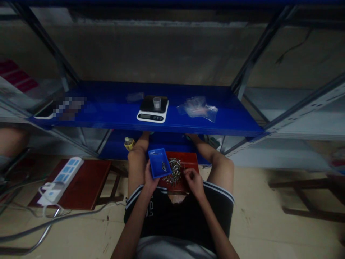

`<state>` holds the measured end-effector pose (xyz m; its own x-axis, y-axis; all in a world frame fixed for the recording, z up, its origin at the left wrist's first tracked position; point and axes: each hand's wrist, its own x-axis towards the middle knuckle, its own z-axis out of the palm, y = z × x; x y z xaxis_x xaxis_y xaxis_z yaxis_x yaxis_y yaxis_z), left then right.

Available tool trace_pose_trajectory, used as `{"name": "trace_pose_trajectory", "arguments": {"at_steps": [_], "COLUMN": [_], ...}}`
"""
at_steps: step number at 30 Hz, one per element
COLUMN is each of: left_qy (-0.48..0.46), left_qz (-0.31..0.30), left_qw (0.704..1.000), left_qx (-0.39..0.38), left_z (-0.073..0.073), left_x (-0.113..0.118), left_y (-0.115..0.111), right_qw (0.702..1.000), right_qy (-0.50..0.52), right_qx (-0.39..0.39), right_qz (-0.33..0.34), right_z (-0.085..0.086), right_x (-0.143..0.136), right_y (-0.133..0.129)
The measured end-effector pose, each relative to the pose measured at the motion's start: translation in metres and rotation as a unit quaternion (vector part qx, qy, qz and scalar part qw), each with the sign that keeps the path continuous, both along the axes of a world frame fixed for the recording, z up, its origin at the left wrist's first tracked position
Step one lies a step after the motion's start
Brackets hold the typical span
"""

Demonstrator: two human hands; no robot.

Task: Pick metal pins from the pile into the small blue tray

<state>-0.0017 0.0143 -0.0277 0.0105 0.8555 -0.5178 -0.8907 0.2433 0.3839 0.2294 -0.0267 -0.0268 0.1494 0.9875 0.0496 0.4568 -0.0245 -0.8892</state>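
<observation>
- The left hand (pixel 149 178) grips the near edge of a small blue tray (pixel 159 163), fingers closed around its rim, tilting it over the lap.
- A few metal pins lie inside the tray.
- The right hand (pixel 193 181) rests at the near right edge of a red board (pixel 188 160); its fingers are curled together, though whether they pinch a pin cannot be told.
- A heap of metal pins (pixel 174 171) lies on the board, just beside the tray and between both hands.
- To the left, a power strip (pixel 60 177) lies on a red stool (pixel 83 185).
- Farther off, on the blue shelf (pixel 107 111), a scale (pixel 152 109) carries a small cup (pixel 156 103), with clear plastic bags (pixel 198 108) to its right.
</observation>
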Motion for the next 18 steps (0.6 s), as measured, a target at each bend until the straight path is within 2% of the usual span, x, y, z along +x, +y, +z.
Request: {"name": "trace_pose_trajectory", "arguments": {"at_steps": [3, 6, 8, 10, 12, 15, 18], "left_qy": [0.029, 0.033, 0.023, -0.005, -0.040, -0.070, -0.071], "left_qz": [-0.017, -0.046, -0.062, -0.079, -0.083, -0.032, 0.011], "left_qw": [0.999, 0.998, 0.998, 0.997, 0.996, 0.996, 0.996], "left_qx": [-0.008, -0.003, -0.009, -0.008, 0.016, 0.047, 0.049], "left_z": [-0.003, -0.004, -0.003, 0.001, 0.006, 0.014, 0.016], "left_x": [0.009, 0.014, 0.014, 0.009, 0.003, -0.005, -0.008], "left_y": [0.000, -0.002, -0.004, -0.005, -0.005, -0.002, 0.002], "right_qw": [0.997, 0.997, 0.996, 0.996, 0.998, 0.991, 0.959], "right_qy": [0.032, 0.029, 0.031, 0.032, -0.001, -0.114, -0.197], "right_qx": [0.058, 0.071, 0.074, 0.077, 0.055, -0.064, -0.198], "right_qz": [-0.038, 0.023, 0.046, 0.016, -0.023, -0.013, 0.043], "right_z": [0.028, 0.049, 0.054, 0.050, 0.039, 0.017, 0.000], "right_x": [-0.019, -0.042, -0.049, -0.045, -0.032, -0.009, 0.000], "right_y": [0.005, 0.011, 0.012, 0.009, 0.002, -0.013, -0.026]}}
